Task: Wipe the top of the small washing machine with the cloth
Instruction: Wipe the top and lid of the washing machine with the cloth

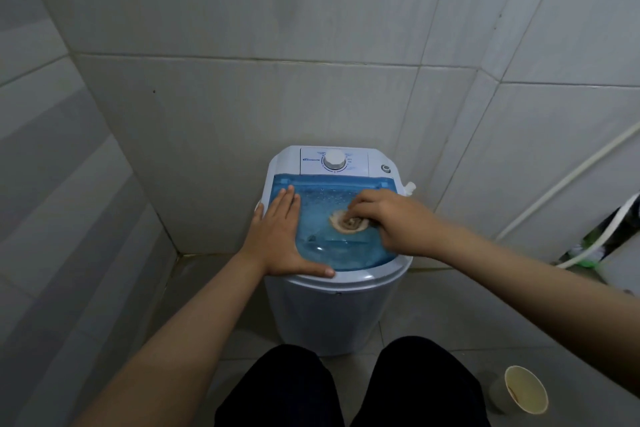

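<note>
A small white washing machine (pixel 332 308) stands against the tiled wall, with a clear blue lid (pixel 329 204) on top and a white dial (pixel 334 159) on the panel behind it. My left hand (pixel 277 236) lies flat and spread on the lid's left side, thumb along the front rim. My right hand (pixel 391 222) presses its fingertips down on a small bunched beige-brown cloth (pixel 348 224) at the middle of the lid. Part of the cloth is hidden under my fingers.
Tiled walls close in behind and at the left. A white hose (pixel 568 180) runs along the right wall. A paper cup (pixel 524 390) stands on the floor at the lower right. My dark-clothed knees (pixel 346 388) are just in front of the machine.
</note>
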`<state>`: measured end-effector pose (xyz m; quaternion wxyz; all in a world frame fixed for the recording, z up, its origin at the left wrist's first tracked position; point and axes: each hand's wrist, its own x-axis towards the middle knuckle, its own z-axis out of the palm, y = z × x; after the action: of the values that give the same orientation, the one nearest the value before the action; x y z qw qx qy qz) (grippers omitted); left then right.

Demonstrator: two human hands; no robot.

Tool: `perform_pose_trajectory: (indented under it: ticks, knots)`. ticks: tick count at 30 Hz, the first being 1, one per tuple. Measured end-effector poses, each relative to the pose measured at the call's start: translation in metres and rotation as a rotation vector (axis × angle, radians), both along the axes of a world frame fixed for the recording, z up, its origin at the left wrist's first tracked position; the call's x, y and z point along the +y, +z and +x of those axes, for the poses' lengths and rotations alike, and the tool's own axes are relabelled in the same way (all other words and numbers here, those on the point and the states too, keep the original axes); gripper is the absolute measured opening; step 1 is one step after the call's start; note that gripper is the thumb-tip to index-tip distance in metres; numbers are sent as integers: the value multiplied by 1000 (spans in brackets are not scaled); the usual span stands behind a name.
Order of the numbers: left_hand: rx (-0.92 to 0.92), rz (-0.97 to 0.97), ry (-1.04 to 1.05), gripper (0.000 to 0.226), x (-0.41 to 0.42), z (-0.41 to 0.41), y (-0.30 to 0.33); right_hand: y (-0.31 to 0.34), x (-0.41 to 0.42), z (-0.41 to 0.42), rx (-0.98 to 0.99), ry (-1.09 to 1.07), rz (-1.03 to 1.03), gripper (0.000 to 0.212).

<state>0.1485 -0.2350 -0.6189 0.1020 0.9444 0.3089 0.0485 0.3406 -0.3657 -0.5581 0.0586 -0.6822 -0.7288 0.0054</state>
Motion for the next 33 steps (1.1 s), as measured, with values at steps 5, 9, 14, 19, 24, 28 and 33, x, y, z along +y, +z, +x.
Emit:
perform_pose_trajectory:
  ticks: [5,9,14,19,24,28,33]
  knots:
    - [-6,1,-11,149,0,0,-1,-9,14,-32,-252,164,-42,44]
    - [-17,-10,-11,149,0,0,-1,-2,14,-31,-353,141,-49,43]
    - [-14,-13,2,149,-2,0,0,12,20,-40,-383,81,-168,46]
    - [-8,-24,7,149,-3,0,1,22,27,-39,-394,33,-314,52]
    - [-2,-25,13,149,-3,0,1,29,32,-37,-460,52,-362,44]
    - [-6,-23,9,148,-3,-1,1,33,31,-32,-464,79,-368,45]
    - [-9,-21,15,148,-3,0,1,39,31,-26,-518,145,-370,46]
